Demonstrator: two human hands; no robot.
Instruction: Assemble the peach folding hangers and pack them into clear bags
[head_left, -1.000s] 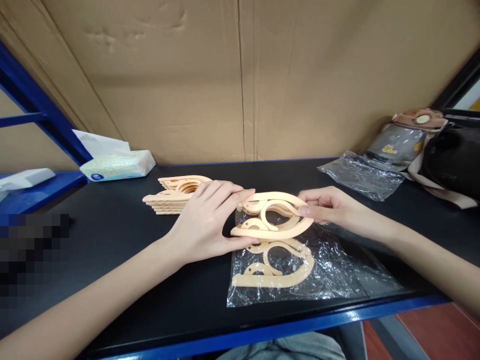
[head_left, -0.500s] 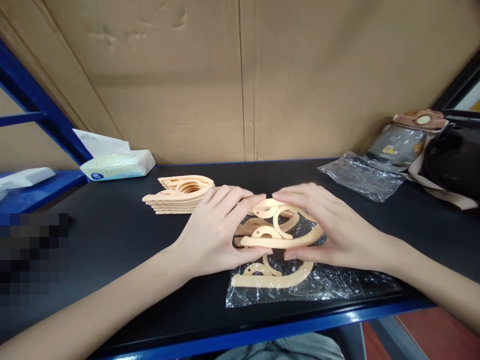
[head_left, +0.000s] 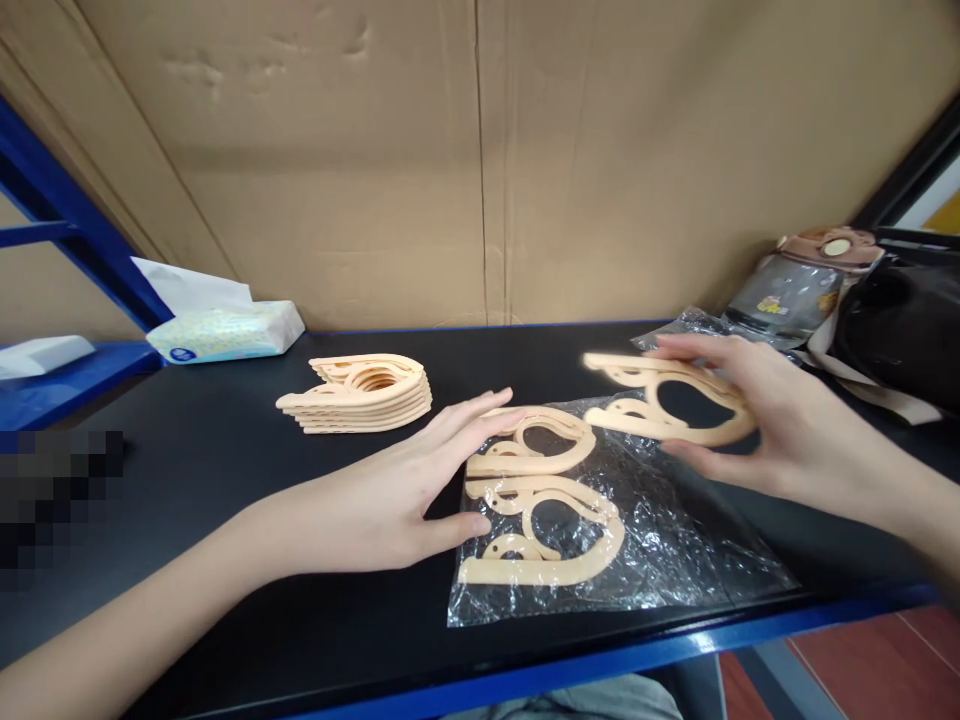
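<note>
My right hand (head_left: 780, 425) grips one peach plastic folding hanger (head_left: 667, 400) and holds it just above the table at the right. Two more such hangers lie on a clear plastic bag (head_left: 675, 545): the far hanger (head_left: 532, 450) and the near hanger (head_left: 547, 540). My left hand (head_left: 390, 500) is open, fingers stretched out, its fingertips touching the far hanger's left end and its thumb by the bag's left edge. A stack of the same hangers (head_left: 360, 392) rests further back on the left.
The black table (head_left: 225, 470) has a blue front edge and a cardboard wall behind. A tissue pack (head_left: 225, 330) sits at the back left. Another clear bag (head_left: 694, 322), a lidded container (head_left: 806, 280) and a dark bag (head_left: 900, 320) crowd the back right.
My right hand has lifted one hanger away to the right, off the pile on the bag. My left hand has let go, opened flat and stayed by the hangers left on the bag.
</note>
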